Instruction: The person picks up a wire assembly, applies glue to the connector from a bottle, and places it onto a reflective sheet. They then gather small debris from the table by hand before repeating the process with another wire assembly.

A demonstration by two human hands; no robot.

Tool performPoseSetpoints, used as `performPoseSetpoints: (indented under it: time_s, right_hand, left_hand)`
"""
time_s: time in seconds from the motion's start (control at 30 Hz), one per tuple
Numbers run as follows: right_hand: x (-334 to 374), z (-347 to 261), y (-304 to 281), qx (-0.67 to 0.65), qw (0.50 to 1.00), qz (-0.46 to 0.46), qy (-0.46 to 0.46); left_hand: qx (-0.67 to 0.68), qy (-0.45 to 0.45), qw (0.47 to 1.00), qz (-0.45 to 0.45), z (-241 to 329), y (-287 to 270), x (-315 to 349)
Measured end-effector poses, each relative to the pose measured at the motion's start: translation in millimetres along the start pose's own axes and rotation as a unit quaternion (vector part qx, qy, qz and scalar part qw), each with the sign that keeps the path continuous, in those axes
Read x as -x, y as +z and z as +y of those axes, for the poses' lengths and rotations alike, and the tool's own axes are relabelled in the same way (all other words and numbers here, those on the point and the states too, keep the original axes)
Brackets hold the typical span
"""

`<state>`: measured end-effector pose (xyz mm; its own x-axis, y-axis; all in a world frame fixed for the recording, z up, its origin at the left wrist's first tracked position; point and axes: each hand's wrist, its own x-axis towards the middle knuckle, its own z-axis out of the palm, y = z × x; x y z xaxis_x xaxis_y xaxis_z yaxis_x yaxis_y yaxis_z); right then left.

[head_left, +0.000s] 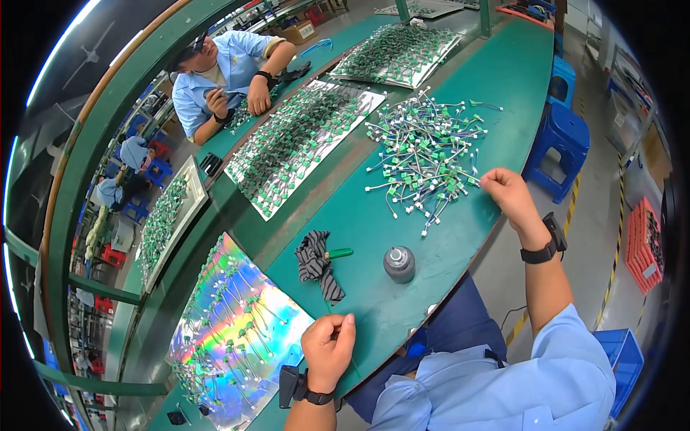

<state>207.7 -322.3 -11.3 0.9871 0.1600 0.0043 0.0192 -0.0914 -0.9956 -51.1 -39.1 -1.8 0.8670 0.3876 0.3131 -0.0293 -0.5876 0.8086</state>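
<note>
My left hand rests at the near edge of the green workbench, fingers curled shut; whether it holds something small I cannot tell. It lies beside a shiny iridescent tray lined with small green-and-white wired parts. My right hand reaches out to the right edge of a loose heap of green wired parts, fingertips pinched on a wire at the heap's edge. A small grey bottle and a striped cloth with a green-handled tool lie between my hands.
Further trays of green parts run along the bench's raised middle strip. A person in light blue works across the bench. Blue stools stand on the right, with a blue crate and a red crate on the floor.
</note>
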Motion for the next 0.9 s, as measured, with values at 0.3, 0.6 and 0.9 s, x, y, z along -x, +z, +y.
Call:
performPoseSetpoints:
  time_s: [0.3, 0.6, 0.9]
  right_hand:
    - [44.2, -24.2, 15.4, -0.286, 0.943, -0.020, -0.170]
    - [145.4, -19.1, 100.8, -0.321, 0.873, -0.352, -0.109]
    - [177.0, 9.1, 163.4, -0.300, 0.843, -0.434, 0.106]
  left_hand:
    - [0.044, -0.025, 0.999, -0.016, 2.1, -8.2, 5.2]
    - [0.159, 0.021, 0.986, -0.054, 10.6, -12.6, 5.1]
    - [0.247, 0.013, 0.967, -0.057, -0.7, -12.3, 21.2]
